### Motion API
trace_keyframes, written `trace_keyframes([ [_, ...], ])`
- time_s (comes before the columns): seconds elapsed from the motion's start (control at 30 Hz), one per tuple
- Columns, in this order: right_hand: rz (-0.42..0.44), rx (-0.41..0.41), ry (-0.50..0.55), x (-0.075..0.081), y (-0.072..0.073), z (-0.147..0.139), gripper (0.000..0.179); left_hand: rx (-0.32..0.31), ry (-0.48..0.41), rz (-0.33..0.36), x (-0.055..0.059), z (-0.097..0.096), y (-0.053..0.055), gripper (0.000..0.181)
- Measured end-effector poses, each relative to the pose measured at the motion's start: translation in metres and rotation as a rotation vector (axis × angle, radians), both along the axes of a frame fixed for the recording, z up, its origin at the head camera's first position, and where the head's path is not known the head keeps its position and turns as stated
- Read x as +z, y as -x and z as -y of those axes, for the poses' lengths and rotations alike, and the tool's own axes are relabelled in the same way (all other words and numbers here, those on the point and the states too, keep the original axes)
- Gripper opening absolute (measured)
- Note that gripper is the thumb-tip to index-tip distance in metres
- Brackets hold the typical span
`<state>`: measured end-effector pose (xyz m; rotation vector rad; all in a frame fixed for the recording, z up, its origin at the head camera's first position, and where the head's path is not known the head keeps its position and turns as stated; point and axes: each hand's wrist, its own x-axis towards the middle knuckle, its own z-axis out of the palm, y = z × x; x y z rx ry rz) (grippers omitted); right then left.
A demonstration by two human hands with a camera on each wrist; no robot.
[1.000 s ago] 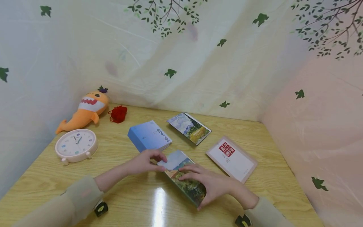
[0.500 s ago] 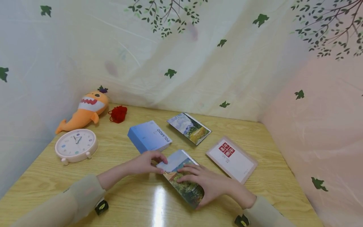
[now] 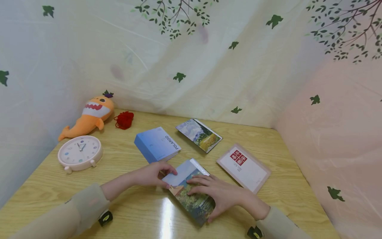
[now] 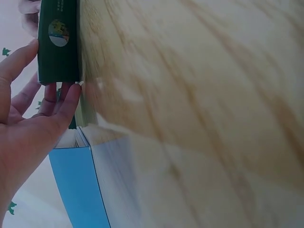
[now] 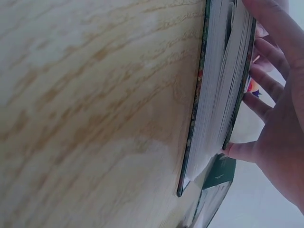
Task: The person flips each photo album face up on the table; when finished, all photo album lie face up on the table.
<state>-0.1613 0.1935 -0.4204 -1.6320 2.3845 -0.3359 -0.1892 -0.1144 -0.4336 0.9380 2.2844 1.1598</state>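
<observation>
A thick hardback book [image 3: 191, 199] with a painted landscape cover lies slanted at the table's front middle. Its dark green spine [image 4: 58, 42] faces the left wrist camera; page edges [image 5: 221, 90] show in the right wrist view. My left hand [image 3: 153, 174] grips the book's left corner, thumb at the spine's upper edge and fingers bent round the end. Across the cover, the spread fingers of my right hand [image 3: 223, 196] rest lightly, with the thumb at the near right edge. The book's underside is hidden.
Just behind stands a blue POLAROID album [image 3: 156, 142], with a second painted book [image 3: 199, 135] further back. A framed white card with red characters [image 3: 243, 167] lies right. Pink clock [image 3: 80, 152], orange shark plush [image 3: 94, 116] and red yarn [image 3: 124, 120] occupy the left.
The book has shifted slightly toward me and left, and more of its cover and its far right edge shows. My left hand has moved a little nearer with it; the right has barely moved.
</observation>
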Motion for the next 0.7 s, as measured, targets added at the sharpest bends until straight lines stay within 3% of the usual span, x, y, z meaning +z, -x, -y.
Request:
trace_keyframes([
  [0.17, -0.010, 0.022, 0.008, -0.001, 0.000, -0.001, 0.091, -0.028, 0.062, -0.054, 0.001, 0.001, -0.002, 0.048],
  [0.57, -0.018, 0.055, 0.020, 0.002, 0.000, -0.001, 0.080, -0.053, 0.169, -0.105, 0.006, 0.000, -0.005, 0.050],
  [0.7, 0.020, 0.061, 0.054, 0.005, 0.002, -0.005, 0.076, -0.052, 0.202, -0.149, 0.012, -0.002, -0.006, 0.049],
])
